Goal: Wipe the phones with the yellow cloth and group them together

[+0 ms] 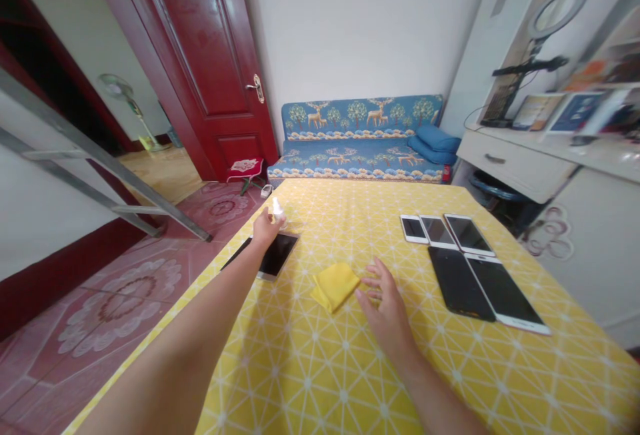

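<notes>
At the far left of the table, my left hand [266, 227] has its fingers closed around a small white spray bottle [278, 209], which stands upright. Under and beside my left forearm lie a tablet with a dark screen [280, 254] and another dark device [237, 255], both partly hidden by the arm. A folded yellow cloth [335, 284] rests near the middle of the table. Just right of it hovers my right hand [384, 300], fingers apart and holding nothing; its fingertips are close to the cloth's edge.
On the right lie three phones [439, 231] in a row, with a black tablet [460, 283] and a white-framed tablet [507, 292] nearer. The yellow patterned tablecloth [300, 382] covers the table. Behind stand a blue sofa [350, 148] and a small stool [246, 168]; a ladder [125, 175] leans left.
</notes>
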Tool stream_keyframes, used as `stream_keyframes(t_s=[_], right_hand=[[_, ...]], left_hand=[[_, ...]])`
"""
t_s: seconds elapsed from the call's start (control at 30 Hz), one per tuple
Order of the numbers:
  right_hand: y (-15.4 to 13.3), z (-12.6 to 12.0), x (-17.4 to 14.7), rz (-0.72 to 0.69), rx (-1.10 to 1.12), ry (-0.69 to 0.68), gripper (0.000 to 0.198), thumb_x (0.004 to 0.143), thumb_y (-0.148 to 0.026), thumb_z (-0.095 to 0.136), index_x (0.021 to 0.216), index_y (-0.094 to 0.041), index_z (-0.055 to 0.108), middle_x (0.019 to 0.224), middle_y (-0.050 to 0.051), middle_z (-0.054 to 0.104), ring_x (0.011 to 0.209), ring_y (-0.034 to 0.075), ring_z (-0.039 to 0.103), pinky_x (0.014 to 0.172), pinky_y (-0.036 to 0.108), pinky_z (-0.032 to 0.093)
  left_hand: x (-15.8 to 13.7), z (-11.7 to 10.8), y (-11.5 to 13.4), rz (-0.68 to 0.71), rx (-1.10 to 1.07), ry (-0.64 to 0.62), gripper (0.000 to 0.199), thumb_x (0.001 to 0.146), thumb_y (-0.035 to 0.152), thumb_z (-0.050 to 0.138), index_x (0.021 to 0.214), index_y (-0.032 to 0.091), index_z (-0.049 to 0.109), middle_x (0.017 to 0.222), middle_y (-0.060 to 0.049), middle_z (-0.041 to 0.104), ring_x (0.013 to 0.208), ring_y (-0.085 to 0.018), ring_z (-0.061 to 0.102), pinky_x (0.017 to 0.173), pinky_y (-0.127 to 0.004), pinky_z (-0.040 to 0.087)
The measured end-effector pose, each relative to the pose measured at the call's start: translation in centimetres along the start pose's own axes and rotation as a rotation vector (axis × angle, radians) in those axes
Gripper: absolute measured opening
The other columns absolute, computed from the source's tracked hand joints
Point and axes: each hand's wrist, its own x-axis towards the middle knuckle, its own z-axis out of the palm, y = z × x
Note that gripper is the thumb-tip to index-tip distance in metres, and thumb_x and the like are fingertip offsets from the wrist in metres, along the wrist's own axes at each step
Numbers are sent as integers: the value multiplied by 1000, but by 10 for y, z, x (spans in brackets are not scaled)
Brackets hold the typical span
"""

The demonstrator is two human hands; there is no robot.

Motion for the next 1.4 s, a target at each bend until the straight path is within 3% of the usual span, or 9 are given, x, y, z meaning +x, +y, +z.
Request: stream_keyframes(t_s=[0.2, 0.37, 0.5, 0.67, 0.83, 0.97, 1.13, 1.27, 1.4], right_hand=[[-15, -3, -4, -329, -360, -219, 56, 80, -24, 61, 134, -23, 44, 129, 10, 54, 121, 27, 46, 104, 47, 38], [-32, -3, -6, -403, -500, -438, 53, 82, -21, 61, 133, -27, 47, 126, 4, 58, 115, 25, 48, 98, 44, 40], [-33, -1, -4, -431, -536, -431, 42, 84, -20, 61, 124, -27, 54, 116, 4, 62, 105, 24, 53, 90, 42, 43], [-31, 3, -4, -476, -536, -338, 11, 84, -17, 61, 90, -26, 65, 89, 1, 63, 90, 21, 56, 80, 36, 43], [-25, 2, -4, -470, -434, -265, 16, 87, -13, 51, 76, -21, 59, 85, 3, 63, 87, 20, 56, 79, 35, 41], [-14, -6, -1, -177, -175, 3, 17, 93, -27, 41, 90, -21, 56, 85, 4, 65, 79, 19, 59, 72, 33, 44], [-3, -19, 10, 132, 102, 355, 27, 85, -44, 49, 91, -19, 58, 86, 6, 67, 80, 22, 62, 72, 34, 48], [4, -22, 15, 228, 225, 461, 34, 76, -48, 58, 90, -16, 61, 89, 9, 68, 84, 24, 63, 79, 38, 49], [8, -21, 15, 295, 388, 415, 47, 72, -45, 64, 108, -15, 56, 99, 11, 69, 90, 25, 65, 77, 38, 51]], left_hand=[[-49, -17, 11, 61, 297, -152, 62, 64, 46, 70, 116, 17, 55, 106, -16, 66, 109, -33, 56, 89, -39, 42], [-76, -21, 18, 16, 451, -248, 68, 56, 53, 73, 109, 14, 56, 109, -23, 63, 113, -42, 52, 87, -45, 41], [-75, -23, 23, -37, 458, -306, 69, 52, 56, 74, 103, 12, 58, 112, -27, 62, 111, -44, 54, 86, -45, 41], [-86, -17, 26, -20, 327, -398, 72, 35, 60, 79, 89, 17, 60, 103, -23, 67, 101, -42, 61, 79, -39, 45], [-113, -9, 34, -9, 179, -402, 74, 34, 53, 83, 95, 19, 58, 94, -16, 70, 89, -36, 65, 71, -37, 47], [-135, -8, 53, -168, -383, -409, 67, 39, 39, 88, 96, 19, 58, 90, -11, 69, 84, -30, 66, 72, -36, 48], [-163, -7, 81, -543, -1299, -652, 36, 65, 36, 78, 90, 15, 62, 81, -7, 70, 72, -19, 67, 72, -29, 51], [-177, 0, 92, -696, -1609, -756, 39, 84, 44, 57, 109, 14, 62, 92, -9, 72, 82, -22, 69, 82, -36, 52], [-186, 10, 88, -682, -1774, -837, 56, 89, 51, 41, 126, 10, 54, 102, -15, 71, 95, -28, 67, 90, -43, 47]])
